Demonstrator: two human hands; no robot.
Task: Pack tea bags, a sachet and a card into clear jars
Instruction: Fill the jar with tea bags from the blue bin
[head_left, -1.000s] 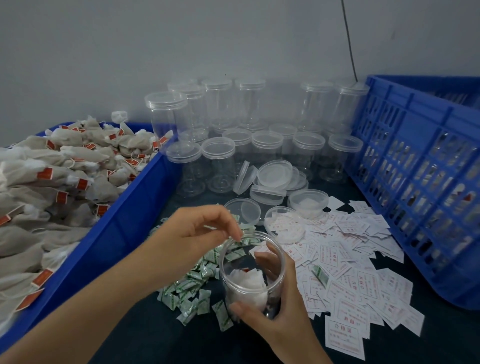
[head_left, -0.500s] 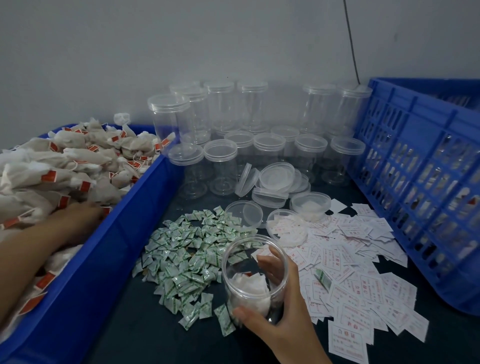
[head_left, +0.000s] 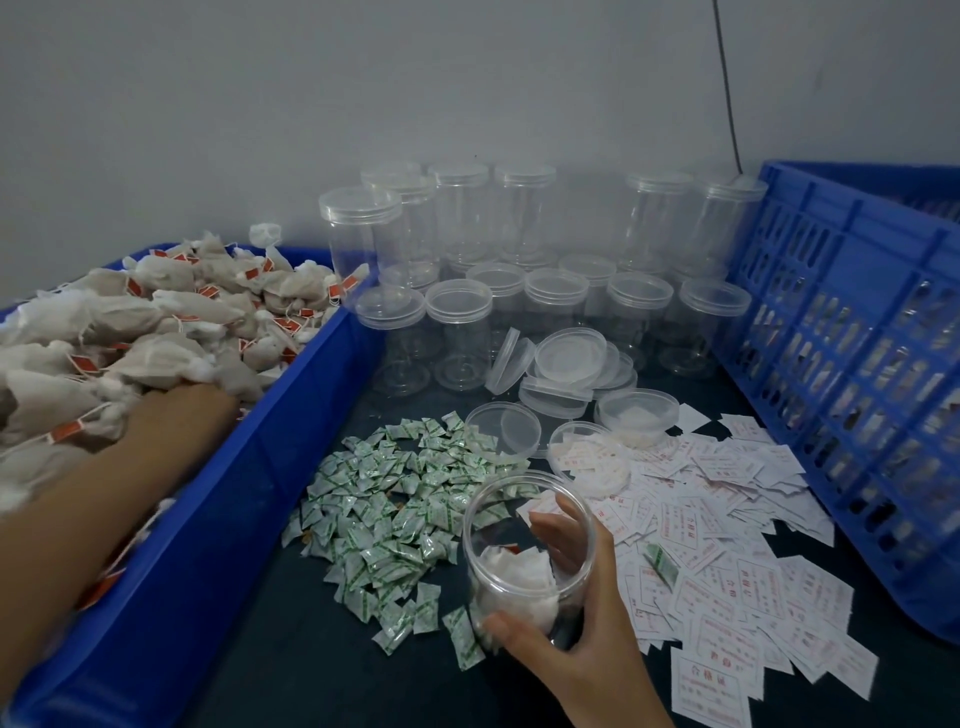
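The step in hand looks like filling with tea bags. The left hand (head_left: 205, 410) reaches into the big blue bin (head_left: 208, 545) at the left, which is heaped with tea bags (head_left: 156, 322) bearing red tags. Its fingers are blurred against the heap, so I cannot tell whether they hold one.

At the right stands a blue crate (head_left: 857, 364); what lies behind its lattice is too dim to name. Along the far wall the lidded jars (head_left: 519, 291) stand empty, with loose lids (head_left: 566, 358) piled just in front of them.

On the dark table (head_left: 285, 665), cards (head_left: 727, 545) spread at the right and sachets (head_left: 395, 493) in the middle.

Near the camera, the right hand (head_left: 587, 613) wraps thumb and fingers round the open jar (head_left: 527, 561), which stands upright with a few white tea bags at its bottom and plenty of room left. Next, I judge, a bag must be brought across and dropped through the mouth, while the grip keeps the jar steady.
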